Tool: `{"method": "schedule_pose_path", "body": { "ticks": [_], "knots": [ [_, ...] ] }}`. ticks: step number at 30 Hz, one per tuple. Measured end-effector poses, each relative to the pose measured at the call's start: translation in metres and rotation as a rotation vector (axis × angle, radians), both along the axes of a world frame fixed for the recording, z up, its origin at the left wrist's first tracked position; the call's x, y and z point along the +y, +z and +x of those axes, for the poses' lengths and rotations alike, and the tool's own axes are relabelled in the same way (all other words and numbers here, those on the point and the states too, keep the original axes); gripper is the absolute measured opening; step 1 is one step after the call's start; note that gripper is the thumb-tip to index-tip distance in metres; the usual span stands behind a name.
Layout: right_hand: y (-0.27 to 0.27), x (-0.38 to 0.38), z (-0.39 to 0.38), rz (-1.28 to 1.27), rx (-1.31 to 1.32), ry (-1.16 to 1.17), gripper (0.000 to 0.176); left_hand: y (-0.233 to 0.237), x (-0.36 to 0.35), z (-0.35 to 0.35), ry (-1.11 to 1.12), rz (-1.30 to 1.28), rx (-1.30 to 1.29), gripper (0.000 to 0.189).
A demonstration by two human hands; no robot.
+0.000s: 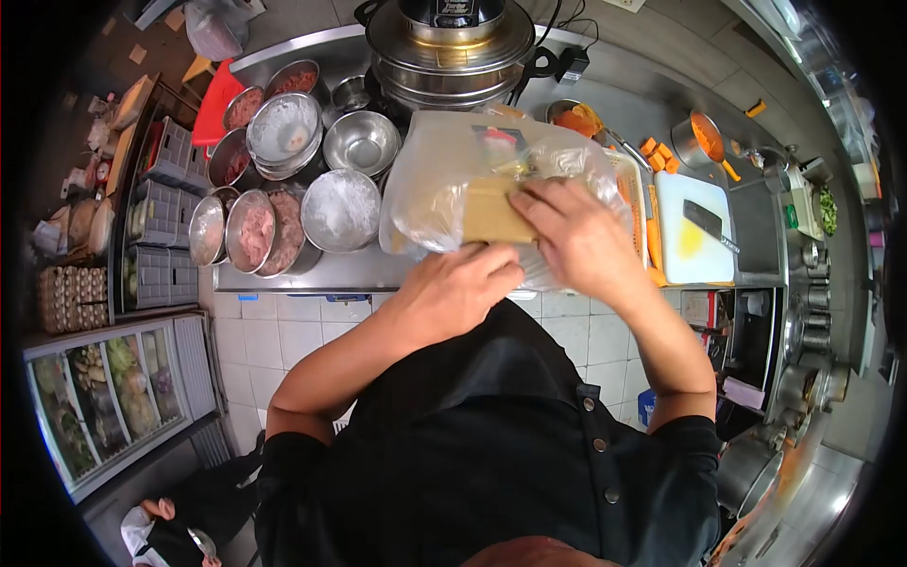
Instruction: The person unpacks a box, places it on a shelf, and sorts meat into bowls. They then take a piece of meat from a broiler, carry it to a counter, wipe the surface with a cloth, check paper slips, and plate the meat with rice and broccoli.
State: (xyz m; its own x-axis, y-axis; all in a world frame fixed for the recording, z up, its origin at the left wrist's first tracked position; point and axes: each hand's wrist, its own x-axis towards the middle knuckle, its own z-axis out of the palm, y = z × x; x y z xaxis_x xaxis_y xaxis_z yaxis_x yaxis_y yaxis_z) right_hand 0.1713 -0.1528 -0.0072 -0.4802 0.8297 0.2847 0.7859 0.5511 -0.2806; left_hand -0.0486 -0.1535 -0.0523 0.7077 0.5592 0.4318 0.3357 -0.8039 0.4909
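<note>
A tan, flat rectangular piece (498, 210), like card or a stack of thin sheets, lies over clear plastic wrapping on a translucent white board (430, 142). My left hand (458, 293) is closed at its near edge, fingers curled and the thumb side toward the piece. From the right, my right hand (578, 236) lays bent fingers across its right side and grips there. Crinkled clear plastic bags (576, 163) bulge around the piece, and a small packet with a red and dark label (501, 140) shows beyond it.
Left stand several steel bowls, one with white powder (341, 210), others with minced meat (257, 231). A large steamer pot (452, 57) is behind. To the right, a knife (707, 225) rests on a white cutting board (678, 260). Another person (189, 520) is at lower left.
</note>
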Motion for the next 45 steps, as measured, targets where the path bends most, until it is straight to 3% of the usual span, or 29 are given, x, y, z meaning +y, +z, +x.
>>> {"method": "schedule_pose_path", "body": {
  "ticks": [1,4,5,6,7,8,9,11,12,14,15,21,28,30,31,33,34,36,37,39,42,45],
  "knots": [
    [-0.009,-0.005,-0.001,-0.082,-0.057,-0.018,0.070,-0.005,-0.002,0.000,-0.037,-0.026,-0.004,0.012],
    [-0.037,-0.012,-0.004,0.001,-0.048,-0.047,0.070,-0.001,-0.009,-0.003,-0.068,-0.021,-0.027,0.009],
    [-0.045,-0.014,-0.001,-0.010,-0.086,-0.036,0.059,0.010,-0.014,-0.010,-0.145,-0.115,-0.105,0.013],
    [-0.051,-0.017,0.001,-0.001,-0.089,-0.042,0.059,0.020,-0.014,-0.017,-0.224,-0.208,-0.182,0.018],
    [-0.057,-0.020,0.002,0.028,-0.122,-0.036,0.060,0.030,-0.010,-0.025,-0.142,-0.152,-0.298,0.028],
    [-0.063,-0.023,0.002,0.055,-0.154,-0.029,0.060,0.028,-0.002,-0.034,0.057,-0.119,-0.405,0.026],
    [-0.071,-0.026,0.004,0.080,-0.150,-0.031,0.061,0.022,0.020,-0.048,0.268,-0.043,-0.340,0.044],
    [-0.077,-0.032,0.005,0.094,-0.143,-0.037,0.061,0.003,0.061,-0.057,0.614,-0.347,-0.188,0.075],
    [-0.080,-0.034,0.006,0.104,-0.138,-0.038,0.060,-0.010,0.073,-0.055,0.611,-0.339,-0.193,0.075],
    [-0.089,-0.037,0.007,0.132,-0.117,-0.052,0.059,-0.047,0.092,-0.050,0.435,-1.350,-0.479,0.101],
    [-0.095,-0.038,0.008,0.171,-0.102,-0.032,0.058,-0.085,0.102,-0.049,0.333,-1.298,-0.471,0.113],
    [-0.097,-0.043,0.018,0.335,-0.080,-0.021,0.048,-0.055,0.087,-0.017,0.341,-1.265,-0.595,0.100],
    [-0.023,-0.058,0.042,0.499,0.054,-0.138,0.039,0.029,0.074,-0.021,0.213,-1.216,-0.899,0.079],
    [-0.016,-0.053,0.052,0.594,0.488,-0.456,0.031,0.048,0.076,-0.013,0.162,-1.218,-0.955,0.073],
    [-0.016,-0.050,0.062,0.609,0.483,-0.455,0.031,0.055,0.081,-0.009,0.150,-1.196,-0.978,0.071],
    [-0.017,-0.043,0.079,0.504,0.919,-0.286,0.035,0.070,0.088,-0.001,0.085,-1.194,-1.013,0.063],
    [0.000,-0.041,0.075,0.468,1.209,-0.357,0.053,0.072,0.094,0.004,0.063,-1.177,-1.015,0.063],
    [0.040,-0.042,0.072,0.379,1.444,-0.242,0.068,0.077,0.104,0.012,-0.038,-1.397,-1.072,0.059],
    [0.047,-0.042,0.077,0.403,1.438,-0.226,0.068,0.086,0.106,0.016,-0.061,-1.379,-1.074,0.059],
    [0.058,-0.047,0.087,-0.062,1.896,-0.006,0.071,0.109,0.107,0.025,-0.137,-1.329,-1.032,0.056],
    [0.081,-0.052,0.092,0.051,1.689,-0.094,0.065,0.137,0.112,0.039,-0.212,-1.295,-0.989,0.054],
    [0.096,-0.049,0.095,0.219,1.692,-0.110,0.060,0.164,0.108,0.054,-0.277,-1.207,-0.948,0.051]
  ]
}}
